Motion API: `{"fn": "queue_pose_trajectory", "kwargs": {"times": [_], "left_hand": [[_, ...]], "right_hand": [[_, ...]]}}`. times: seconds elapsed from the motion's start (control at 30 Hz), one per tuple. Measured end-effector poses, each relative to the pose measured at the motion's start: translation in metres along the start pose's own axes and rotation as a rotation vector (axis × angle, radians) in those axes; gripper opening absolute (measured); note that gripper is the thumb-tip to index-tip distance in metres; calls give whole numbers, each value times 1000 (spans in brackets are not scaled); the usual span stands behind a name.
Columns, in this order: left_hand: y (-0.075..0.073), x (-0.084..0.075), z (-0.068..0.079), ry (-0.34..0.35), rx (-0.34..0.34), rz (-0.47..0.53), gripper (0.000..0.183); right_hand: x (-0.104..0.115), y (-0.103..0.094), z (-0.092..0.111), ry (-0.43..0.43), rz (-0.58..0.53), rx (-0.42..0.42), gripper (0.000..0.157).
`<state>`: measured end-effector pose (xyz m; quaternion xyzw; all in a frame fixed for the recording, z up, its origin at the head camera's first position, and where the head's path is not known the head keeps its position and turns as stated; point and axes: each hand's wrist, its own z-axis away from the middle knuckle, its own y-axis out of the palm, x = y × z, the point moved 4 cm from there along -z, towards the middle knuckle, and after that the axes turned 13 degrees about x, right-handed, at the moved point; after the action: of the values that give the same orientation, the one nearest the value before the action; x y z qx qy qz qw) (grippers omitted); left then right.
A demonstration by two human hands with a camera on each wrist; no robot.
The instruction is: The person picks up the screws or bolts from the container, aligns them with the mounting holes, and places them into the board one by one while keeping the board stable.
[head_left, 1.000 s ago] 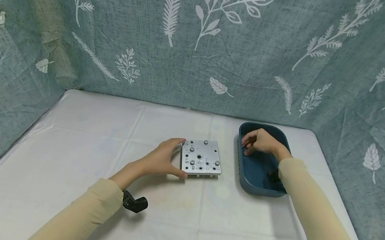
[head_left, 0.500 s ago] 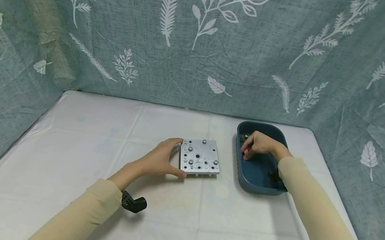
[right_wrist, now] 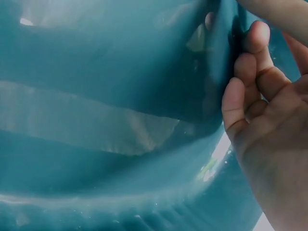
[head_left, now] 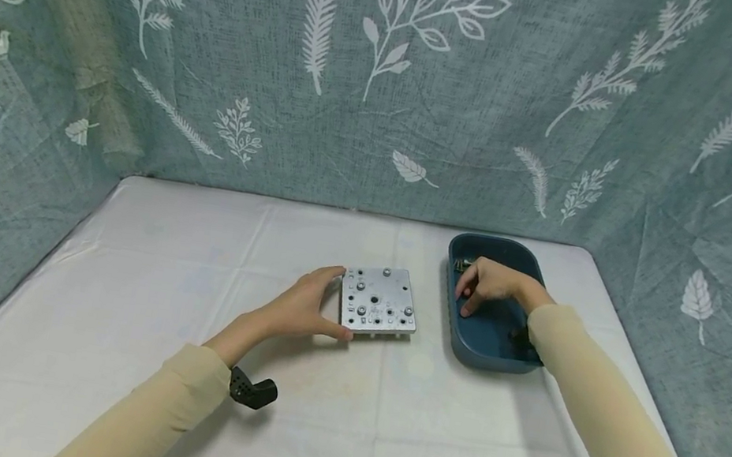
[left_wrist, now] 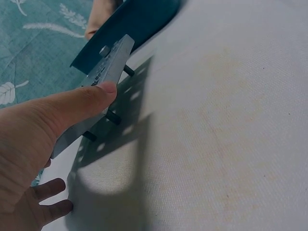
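A silver metal plate [head_left: 386, 301] with holes and several screws standing in its top sits near the middle of the table. My left hand [head_left: 303, 306] grips its left side, thumb at the near corner and fingers at the far one. In the left wrist view, the thumb [left_wrist: 91, 103] presses the edge of the tilted-looking plate [left_wrist: 120, 57], and short pegs show underneath. My right hand [head_left: 497, 283] reaches into a blue tray [head_left: 489, 359], fingers bent beside its left wall. Whether the fingertips [right_wrist: 234, 94] pinch anything is hidden in the right wrist view.
Small metal parts [head_left: 462, 265] lie at the tray's far left end. A white cloth [head_left: 306, 427] covers the table, and a patterned curtain [head_left: 321, 149] hangs behind it. A black wrist camera [head_left: 254, 391] juts from my left wrist.
My right hand has shifted slightly toward me inside the tray, uncovering the small metal parts at its far left. My left hand keeps its hold on the plate.
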<state>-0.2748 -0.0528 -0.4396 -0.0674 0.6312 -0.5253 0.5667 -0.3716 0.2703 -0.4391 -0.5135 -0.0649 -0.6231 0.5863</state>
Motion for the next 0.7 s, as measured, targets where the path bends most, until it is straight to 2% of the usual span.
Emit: {"fn": "queue_pose_trajectory", "kwargs": {"times": [0.33,0.7], "left_hand": [[1,0,2,5,4,-5,114],[1,-2,1,18,-1,-5,113]], "right_hand": [[3,6,9,-43,24,23,19],[1,8,13,-45,47,-42,14]]}}
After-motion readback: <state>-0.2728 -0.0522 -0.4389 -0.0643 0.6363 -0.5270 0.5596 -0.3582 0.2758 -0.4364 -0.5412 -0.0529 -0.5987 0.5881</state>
